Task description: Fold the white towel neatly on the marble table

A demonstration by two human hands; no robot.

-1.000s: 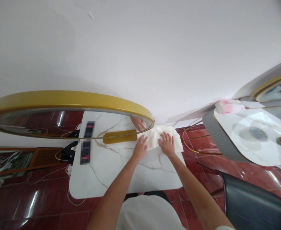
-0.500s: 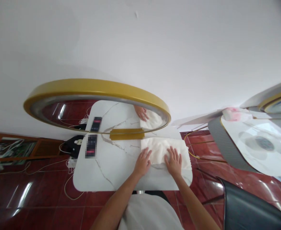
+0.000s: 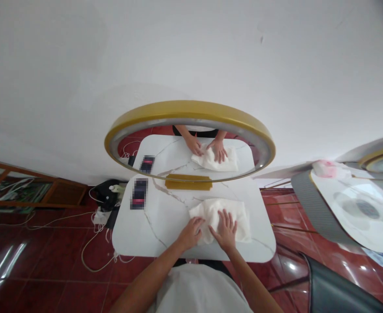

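A white cloth towel, wrinkled and folded, lies on the right half of the white marble-patterned table. My left hand is at the towel's near left corner, its fingers curled and pinching the edge. Spread flat on the middle of the towel is my right hand, fingers apart and pressing on the fabric. A round gold-framed mirror at the table's back edge reflects both hands and the towel.
A pixelated dark box-shaped item lies at the table's left. Cables run over the red tiled floor on that side. To the right stand a black chair and a second white table with a pink-and-white pack.
The view has shifted left, so the mirror appears farther right. My left fingers have gone from lying flat to curling at the towel's edge, and the towel is more rumpled and angled.
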